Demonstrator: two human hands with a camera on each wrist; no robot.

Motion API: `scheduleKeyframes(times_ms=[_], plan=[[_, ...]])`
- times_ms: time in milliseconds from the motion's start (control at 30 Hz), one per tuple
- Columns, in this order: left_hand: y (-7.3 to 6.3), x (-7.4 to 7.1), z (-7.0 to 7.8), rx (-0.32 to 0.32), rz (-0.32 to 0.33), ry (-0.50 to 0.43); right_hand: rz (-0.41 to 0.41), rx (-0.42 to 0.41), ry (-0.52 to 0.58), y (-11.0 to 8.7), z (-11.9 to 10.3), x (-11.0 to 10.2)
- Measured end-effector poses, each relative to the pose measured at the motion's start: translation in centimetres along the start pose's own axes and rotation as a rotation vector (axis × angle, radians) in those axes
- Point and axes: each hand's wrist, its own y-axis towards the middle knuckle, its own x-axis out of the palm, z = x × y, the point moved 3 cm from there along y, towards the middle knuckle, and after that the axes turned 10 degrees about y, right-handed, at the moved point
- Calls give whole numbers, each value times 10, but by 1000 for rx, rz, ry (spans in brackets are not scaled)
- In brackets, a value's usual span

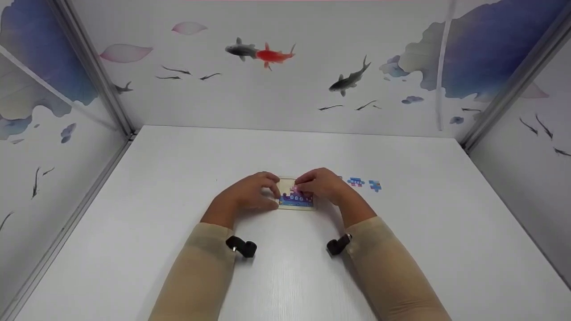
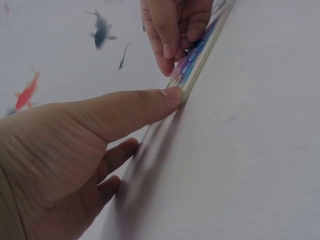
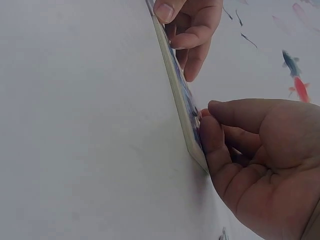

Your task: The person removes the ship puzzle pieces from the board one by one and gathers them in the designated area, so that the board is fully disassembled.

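A small jigsaw board (image 1: 285,183) with a pale frame lies on the white table between my hands; its lower part shows a purple and blue ship picture, its upper left is bare. My left hand (image 1: 255,192) holds the board's left side, thumb at the near corner in the left wrist view. My right hand (image 1: 324,185) reaches over the board's right side. Its thumb and index finger pinch a small pinkish puzzle piece (image 1: 294,189) at the top of the picture. Those fingers mostly hide the piece in the right wrist view.
Right of the board lie loose puzzle pieces, a blue and pink one (image 1: 356,182) and a blue and orange one (image 1: 375,186). Another is partly hidden behind my right hand. White panels (image 1: 285,98) with painted fish enclose the table's back and sides.
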Motion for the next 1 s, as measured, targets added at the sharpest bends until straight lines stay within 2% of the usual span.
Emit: scheduleKeyframes(times_ms=[367,1000], plan=[[-1,0,0,-36,3,-26,-20,-60,68,0,5,-3],[-1,0,0,-15,10,-32,-16,-69,155,1,7,-4]])
